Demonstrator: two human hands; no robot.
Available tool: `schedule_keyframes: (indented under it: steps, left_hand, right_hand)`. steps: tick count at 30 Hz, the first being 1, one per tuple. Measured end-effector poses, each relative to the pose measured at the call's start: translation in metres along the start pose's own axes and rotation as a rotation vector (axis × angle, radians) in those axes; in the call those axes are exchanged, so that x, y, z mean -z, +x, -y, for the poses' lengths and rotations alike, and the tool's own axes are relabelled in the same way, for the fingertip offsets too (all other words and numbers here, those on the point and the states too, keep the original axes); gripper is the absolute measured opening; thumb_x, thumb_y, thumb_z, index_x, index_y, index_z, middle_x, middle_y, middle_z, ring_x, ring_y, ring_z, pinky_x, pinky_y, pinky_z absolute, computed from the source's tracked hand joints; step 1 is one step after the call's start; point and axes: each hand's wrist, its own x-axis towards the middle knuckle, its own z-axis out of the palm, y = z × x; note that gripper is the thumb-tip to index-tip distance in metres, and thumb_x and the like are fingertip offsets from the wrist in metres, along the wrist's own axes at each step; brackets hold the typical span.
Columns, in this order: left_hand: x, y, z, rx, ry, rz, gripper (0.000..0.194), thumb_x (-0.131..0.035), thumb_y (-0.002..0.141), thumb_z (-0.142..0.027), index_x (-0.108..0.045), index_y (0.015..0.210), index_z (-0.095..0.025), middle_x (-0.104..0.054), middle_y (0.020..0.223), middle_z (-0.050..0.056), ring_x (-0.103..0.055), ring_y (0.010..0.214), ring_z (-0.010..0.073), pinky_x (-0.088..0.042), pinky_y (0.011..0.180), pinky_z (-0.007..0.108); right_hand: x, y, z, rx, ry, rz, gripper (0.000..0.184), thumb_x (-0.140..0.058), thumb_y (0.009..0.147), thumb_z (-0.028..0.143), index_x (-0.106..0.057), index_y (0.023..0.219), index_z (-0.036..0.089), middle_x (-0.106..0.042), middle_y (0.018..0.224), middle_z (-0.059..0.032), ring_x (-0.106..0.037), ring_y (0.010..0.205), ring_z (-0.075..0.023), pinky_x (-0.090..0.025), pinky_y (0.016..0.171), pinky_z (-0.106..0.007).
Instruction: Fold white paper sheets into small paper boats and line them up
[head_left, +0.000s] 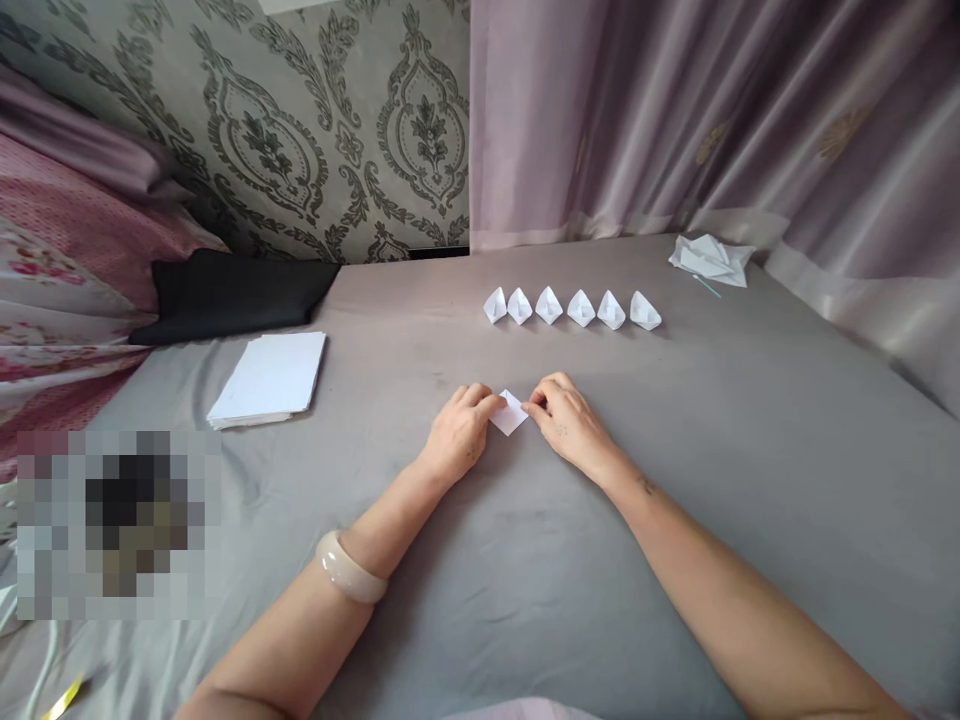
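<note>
A small folded white paper diamond (509,415) lies between my hands, on or just above the grey sheet. My left hand (465,425) pinches its left corner between thumb and fingers. At the opposite corner, the thumb and index finger of my right hand (566,415) close on the edge. The corners under my fingertips are hidden. Beyond my hands, several white folded paper boats (580,308) stand in a row on the sheet.
To the left lies a stack of white paper (270,372), with a black cloth (240,290) behind it. Crumpled white paper (711,258) sits at the far right beside a thin light-blue stick (707,287). A yellow strip (64,698) is at the near left. Curtains (600,110) hang behind the bed.
</note>
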Motion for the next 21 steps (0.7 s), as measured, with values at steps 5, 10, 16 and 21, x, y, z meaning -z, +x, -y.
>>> schedule_keyframes:
  steps: [5,10,16,21]
  left_hand:
    - [0.003,-0.004,-0.002,-0.085,0.177,0.03,0.037,-0.035,0.091,-0.006,-0.062,0.112,-0.02,-0.06,0.107,0.006,-0.052,0.088,0.0176,-0.047,0.077,0.027]
    - [0.006,-0.005,-0.004,-0.083,0.196,0.032,0.037,-0.037,0.092,-0.007,-0.062,0.116,-0.022,-0.061,0.106,0.005,-0.052,0.088,0.0169,-0.047,0.076,0.026]
    - [0.009,-0.007,-0.009,-0.072,0.271,0.07,0.036,-0.037,0.093,-0.01,-0.061,0.117,-0.021,-0.061,0.097,0.005,-0.053,0.085,0.0173,-0.045,0.071,0.026]
    - [0.01,-0.011,-0.02,-0.063,0.403,0.124,0.037,-0.037,0.092,-0.01,-0.056,0.122,-0.017,-0.06,0.102,0.008,-0.053,0.09,0.0211,-0.045,0.073,0.032]
  right_hand:
    - [0.005,-0.001,-0.014,-0.18,0.285,-0.05,0.017,-0.052,0.083,0.029,-0.065,0.09,0.021,-0.062,0.075,0.0005,-0.056,0.061,-0.0122,-0.044,0.062,-0.026]
    - [0.003,-0.011,-0.008,-0.049,0.225,-0.03,0.011,-0.056,0.078,0.025,-0.067,0.08,0.022,-0.063,0.087,0.0002,-0.055,0.065,-0.0105,-0.044,0.066,-0.025]
    - [-0.004,-0.011,0.002,-0.009,0.073,-0.052,0.007,-0.058,0.081,0.025,-0.062,0.076,0.022,-0.06,0.084,0.0002,-0.053,0.067,-0.0121,-0.042,0.066,-0.026]
    - [-0.008,-0.019,0.012,0.056,-0.061,-0.112,0.014,-0.047,0.09,0.022,-0.061,0.088,0.02,-0.06,0.09,-0.0046,-0.056,0.078,-0.0166,-0.042,0.069,-0.028]
